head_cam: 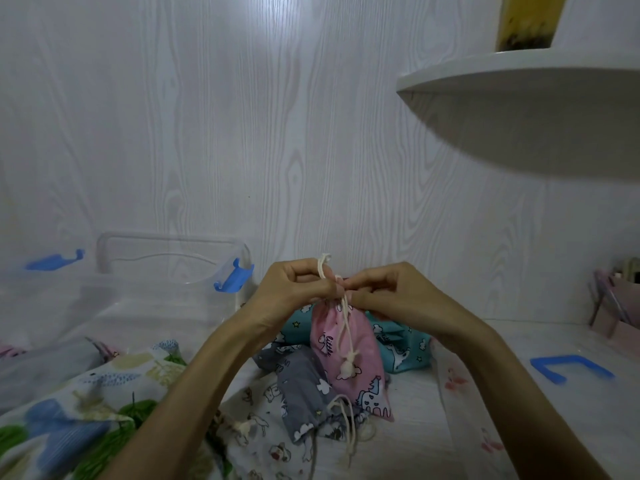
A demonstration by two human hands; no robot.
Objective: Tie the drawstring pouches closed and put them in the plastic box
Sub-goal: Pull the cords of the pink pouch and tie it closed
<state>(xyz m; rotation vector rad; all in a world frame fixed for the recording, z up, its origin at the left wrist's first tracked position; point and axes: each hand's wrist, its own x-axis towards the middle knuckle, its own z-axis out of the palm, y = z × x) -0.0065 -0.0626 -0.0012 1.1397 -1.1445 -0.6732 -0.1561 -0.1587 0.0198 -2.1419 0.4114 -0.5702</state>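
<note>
We see the left hand (294, 285) and right hand (388, 292) pinching the cord (346, 327) of the pink pouch (346, 355); the plastic box (166, 271) stands at nine o'clock.

The plastic box (166, 271) stands left of the raised pouch (346, 344); more pouches (304, 393) lie below it, a corner shelf (519, 109) above right.

Four drawstring pouches (349, 351), one plastic box (166, 271), two hands (291, 289).
</note>
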